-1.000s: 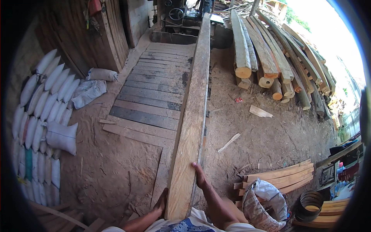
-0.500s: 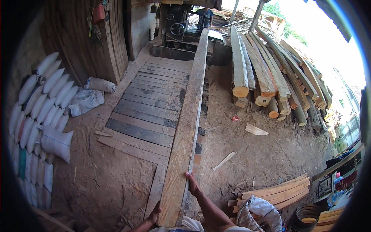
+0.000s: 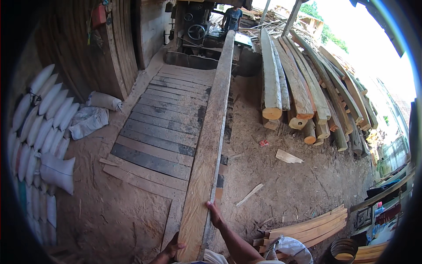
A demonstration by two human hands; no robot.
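A long timber beam (image 3: 203,154) runs from my body straight ahead toward a machine with a handwheel (image 3: 196,32). My left hand (image 3: 174,247) grips the beam's left side near its close end, at the bottom of the picture. My right hand (image 3: 213,213) is on the beam's right side, a little farther forward, with the thumb along the edge. The fingers of both hands are partly hidden by the wood. A co-worker in dark blue clothing (image 3: 233,18) stands at the beam's far end beside the machine.
Stacked white sacks (image 3: 44,127) line the left. A plank platform (image 3: 158,127) lies left of the beam. A pile of logs and squared timbers (image 3: 299,88) is at the right, with sawn boards (image 3: 307,226), a sack (image 3: 290,248) and a dark round drum (image 3: 340,251) at lower right.
The beam's near end and both hands have shifted left and slightly down in the picture. More of the co-worker at the far end shows. Both hands stay on the beam.
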